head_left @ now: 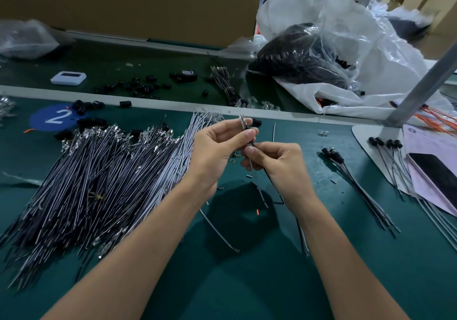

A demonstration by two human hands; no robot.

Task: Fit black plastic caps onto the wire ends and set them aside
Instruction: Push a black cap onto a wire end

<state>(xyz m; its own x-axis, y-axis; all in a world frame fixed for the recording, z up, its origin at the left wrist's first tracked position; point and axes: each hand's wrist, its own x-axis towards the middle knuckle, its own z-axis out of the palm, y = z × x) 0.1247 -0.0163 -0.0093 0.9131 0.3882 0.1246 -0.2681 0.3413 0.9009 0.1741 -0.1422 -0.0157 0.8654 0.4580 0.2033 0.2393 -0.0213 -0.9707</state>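
Both hands pinch one wire (251, 144) above the tabletop (272, 282). The left hand (217, 146) has its grip on the far terminal end, and the right hand (277, 161) grips just nearer. The wire runs far-to-near. A black cap (257, 122) sits right beside the left fingertips; can't tell if it's held.

Factory assembly bench — green conveyor belt (153, 68), heaped wires (99, 171), cardboard cartons (136, 2), bagged black parts (304, 54)

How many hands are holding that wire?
2. The left hand pinches the wire near its metal tip, up top; the right hand pinches it just below. Neither is hidden.
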